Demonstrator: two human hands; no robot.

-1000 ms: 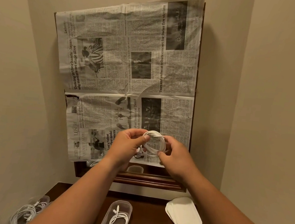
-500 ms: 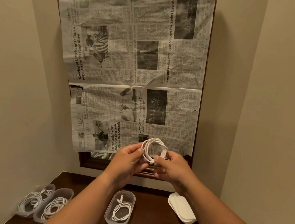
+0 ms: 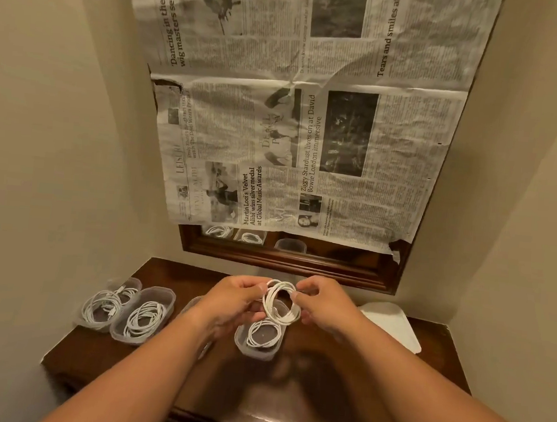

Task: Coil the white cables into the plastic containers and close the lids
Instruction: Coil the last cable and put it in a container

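A white cable (image 3: 280, 303) wound into a small ring sits between my two hands. My left hand (image 3: 233, 303) pinches its left side and my right hand (image 3: 321, 307) pinches its right side. Directly below the ring stands an open clear plastic container (image 3: 270, 351) with another white cable lying in it. Two more open containers hold coiled white cables at the left: one at the table's corner (image 3: 104, 303) and one beside it (image 3: 145, 315). Part of a further container (image 3: 191, 304) shows behind my left wrist.
A stack of white lids (image 3: 395, 325) lies at the right on the dark wooden table (image 3: 286, 410). Walls close in on both sides. A wood-framed mirror (image 3: 286, 258) covered with newspaper (image 3: 304, 129) hangs behind the table.
Both hands have come down with the coiled cable from in front of the newspaper to just above the middle container. The view has tilted down, showing more of the table.
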